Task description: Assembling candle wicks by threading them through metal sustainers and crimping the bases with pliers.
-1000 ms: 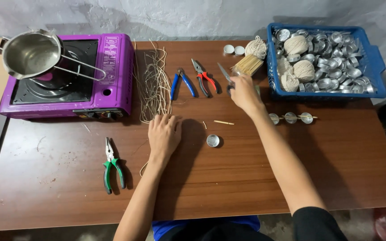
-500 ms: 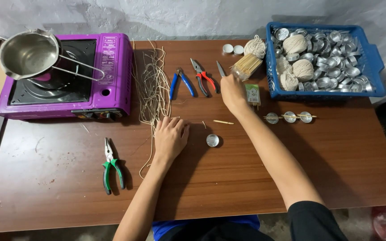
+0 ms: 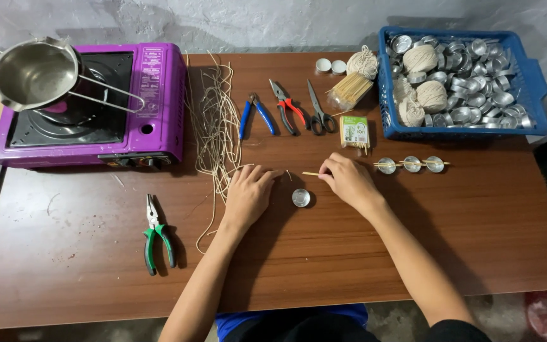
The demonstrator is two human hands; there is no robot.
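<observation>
I sit at a big brown table (image 3: 349, 253). On its left side sits a purple stove (image 3: 159, 95) with a shiny metal pot (image 3: 26, 73) on top. On the right is a blue basket (image 3: 536, 82) full of little metal cups and balls of string. Between them lies a loose pile of pale wicks (image 3: 213, 120), then blue pliers (image 3: 254, 115), red pliers (image 3: 288, 109) and scissors (image 3: 320, 114), all well apart from my hands. Green pliers (image 3: 158, 233) lie alone near the front edge.

My left hand (image 3: 248, 193) rests flat on the table with its fingers a little apart, right at the edge of the wick pile. It holds nothing that I can see.

My right hand (image 3: 348, 180) has its fingertips close together on one end of a thin little wooden stick (image 3: 311, 173) that lies flat on the table. (I can't tell if I have really pinched it or am just touching it.)

Just below the stick, between my two hands, stands one small metal cup (image 3: 301, 198).

I think the stick could slip or roll away, because it is so thin and lies flat on smooth wood. My wrist could also bump the small cup and knock it aside, since it sits so near.
</observation>
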